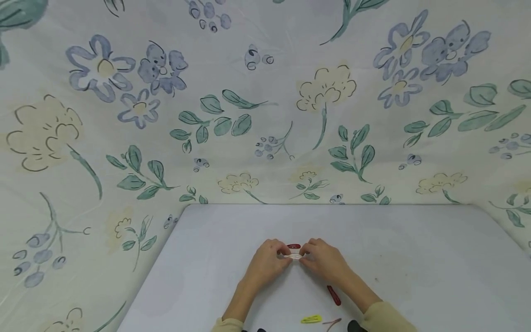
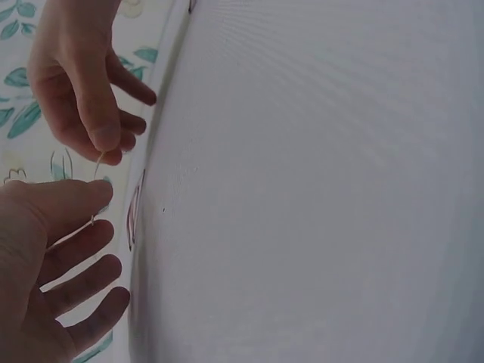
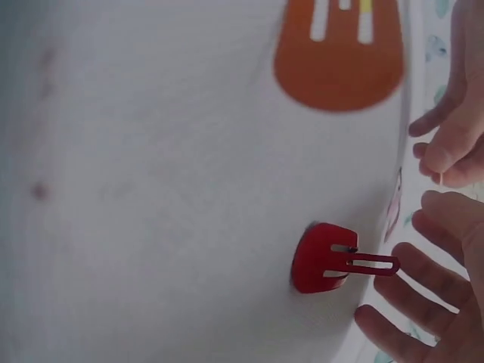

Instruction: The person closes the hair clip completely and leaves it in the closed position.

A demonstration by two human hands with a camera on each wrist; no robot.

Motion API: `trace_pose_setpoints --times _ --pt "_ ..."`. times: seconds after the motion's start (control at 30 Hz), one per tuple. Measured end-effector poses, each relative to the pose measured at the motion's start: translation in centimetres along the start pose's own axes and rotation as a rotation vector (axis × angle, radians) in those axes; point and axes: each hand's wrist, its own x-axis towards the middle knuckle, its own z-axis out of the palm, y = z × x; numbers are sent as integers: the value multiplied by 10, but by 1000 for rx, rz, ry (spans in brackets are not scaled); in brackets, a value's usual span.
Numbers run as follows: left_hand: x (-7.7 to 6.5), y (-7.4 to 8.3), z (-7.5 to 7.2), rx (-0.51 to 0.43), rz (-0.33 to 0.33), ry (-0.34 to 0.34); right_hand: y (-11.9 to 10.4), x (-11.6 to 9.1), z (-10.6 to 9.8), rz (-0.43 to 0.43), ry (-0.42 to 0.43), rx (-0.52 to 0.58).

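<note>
Between the fingertips of both hands is a small white hair clip [image 1: 295,256]. My left hand [image 1: 265,262] pinches one end with thumb and forefinger, and my right hand [image 1: 325,261] pinches the other. Edge-on in the left wrist view, the clip [image 2: 98,165] is a thin pale line linking the left hand [image 2: 45,234] to the right hand [image 2: 83,83]. The other fingers of the left hand are spread. Just beyond the hands lies a red hair clip [image 1: 293,246]. A second red clip [image 3: 321,257], snapped open, rests near the right forearm.
Closer to the body on the white tabletop [image 1: 199,258] lie a yellow hair clip [image 1: 311,319] and an orange-brown one [image 1: 332,322] that stands open. Dark rounded objects [image 1: 354,326] show at the bottom edge. Flower-printed cloth [image 1: 269,115] hangs behind the table.
</note>
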Motion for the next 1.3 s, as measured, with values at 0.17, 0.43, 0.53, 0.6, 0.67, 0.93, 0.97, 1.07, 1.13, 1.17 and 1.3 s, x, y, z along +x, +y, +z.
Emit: trace_pose_setpoints --times 0.17,0.43,0.53,0.6,0.67,0.93,0.97,1.07,1.13,1.17,1.3 --pt "0 1 1 45 -10 -18 -1 1 0 -3 -29 11" --pt "-1 1 1 97 14 -35 -7 0 0 -28 -27 -40" --pt "-1 2 0 106 17 -46 -9 0 1 -19 -19 -66" --pt "-1 2 0 111 20 -49 -10 1 2 -19 -10 -85" --pt "-1 2 0 122 21 -52 -10 0 3 -18 -6 -100" --pt "0 3 0 145 14 -46 -10 0 4 -18 -6 -103" --pt "0 4 0 145 11 -50 -10 0 4 -21 -6 -106" --pt "0 4 -1 141 4 -60 -10 0 5 -24 -9 -124" --pt "0 4 -1 138 3 -65 -10 -1 5 -31 -5 -134" --pt "0 5 -1 136 4 -65 -10 -1 5 -34 -2 -137" --pt "-1 5 0 136 13 -61 -10 -1 5 -34 2 -143"
